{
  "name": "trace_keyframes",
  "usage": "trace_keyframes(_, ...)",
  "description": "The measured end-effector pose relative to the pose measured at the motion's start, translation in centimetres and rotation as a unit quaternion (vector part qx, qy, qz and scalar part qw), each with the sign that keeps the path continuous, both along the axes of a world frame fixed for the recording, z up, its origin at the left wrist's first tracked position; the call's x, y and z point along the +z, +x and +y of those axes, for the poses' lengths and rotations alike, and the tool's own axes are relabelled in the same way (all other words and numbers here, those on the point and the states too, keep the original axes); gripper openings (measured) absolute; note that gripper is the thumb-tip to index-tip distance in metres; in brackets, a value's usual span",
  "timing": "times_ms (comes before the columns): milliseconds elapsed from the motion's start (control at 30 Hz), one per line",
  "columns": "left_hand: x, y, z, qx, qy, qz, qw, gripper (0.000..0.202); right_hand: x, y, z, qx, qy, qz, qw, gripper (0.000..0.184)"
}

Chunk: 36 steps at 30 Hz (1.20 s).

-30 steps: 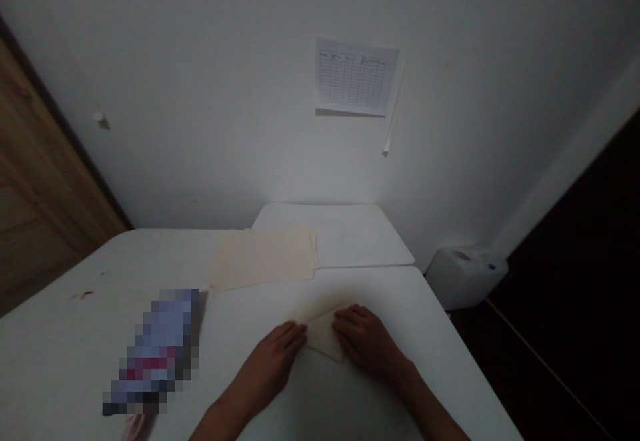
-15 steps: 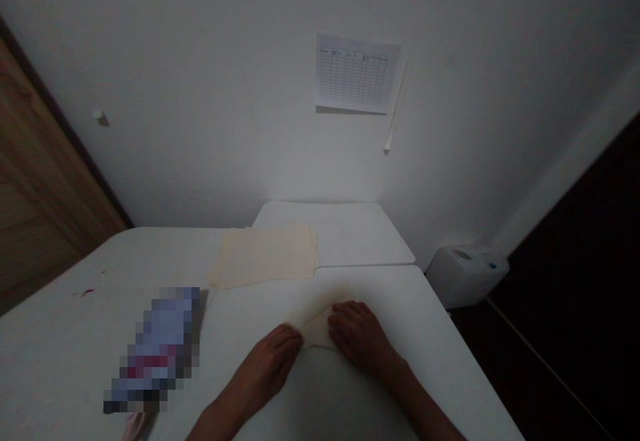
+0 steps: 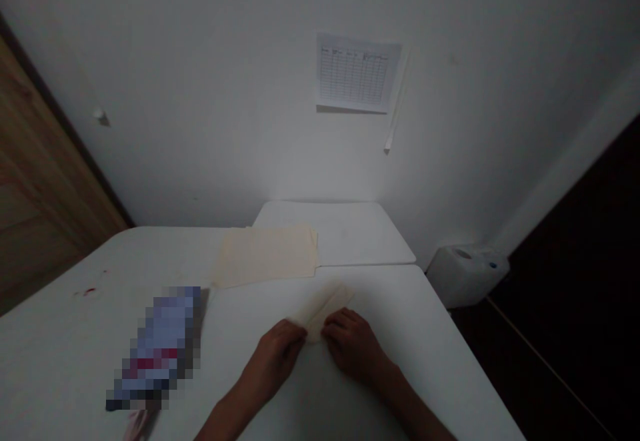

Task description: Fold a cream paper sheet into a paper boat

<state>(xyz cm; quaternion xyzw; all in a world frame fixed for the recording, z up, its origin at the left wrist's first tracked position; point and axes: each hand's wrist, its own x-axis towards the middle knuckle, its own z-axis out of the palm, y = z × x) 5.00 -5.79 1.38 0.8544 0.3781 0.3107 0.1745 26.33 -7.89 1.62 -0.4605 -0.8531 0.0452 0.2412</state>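
Since the earlier frame, the R hand has slid in twd the L hand, and the pale cream folded cloth btw them now reads as a narrower strip, w/ its far end swung up & to the R.

Head view, the only one: hands are close together but not touching, both palms down on the smooth white tabletop. Both touch the cloth, but in this dim light I can't tell if they pinch it or only press it. The cloth lies flat, just ahead of & btw the hands, long axis diagonal: near end at the hands, far tip pointing up-R, away from the body. R hand is nearer: R fingers lie along its lower edge, while L fingertips only meet its L end.

Beyond, a flat rectangular pile of cream cloth sits at the tabletop's far edge, by a second white tabletop. To the L lies a pixelated blue-and-red item, too blurred to identify, w/ a small red stain further L.
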Motion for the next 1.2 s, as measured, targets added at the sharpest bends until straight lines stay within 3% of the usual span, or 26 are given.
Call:
trace_keyframes(433, -0.2, 0.9, 0.1, 0.090, -0.036, -0.002, 0.995, 0.015, 0.1, 0.1, 0.0, 0.022, -0.013, 0.028, 0.999, 0.017)
trace_keyframes(667, -0.1, 1.1, 0.5, 0.125, -0.075, 0.014, 0.989, 0.015, -0.7, -0.1, 0.2, 0.061, 0.009, -0.029, 0.998, 0.022)
trace_keyframes(967, -0.6, 0.9, 1.0, 0.111, -0.097, -0.005, 0.989, 0.011, -0.1, -0.1, 0.2, 0.078, 0.029, -0.100, 0.992, 0.022)
trace_keyframes(1200, -0.3, 0.3, -0.1, 0.060, 0.002, -0.007, 0.998, 0.017, 0.3, -0.3, 0.2, 0.072, 0.020, -0.122, 0.990, 0.022)
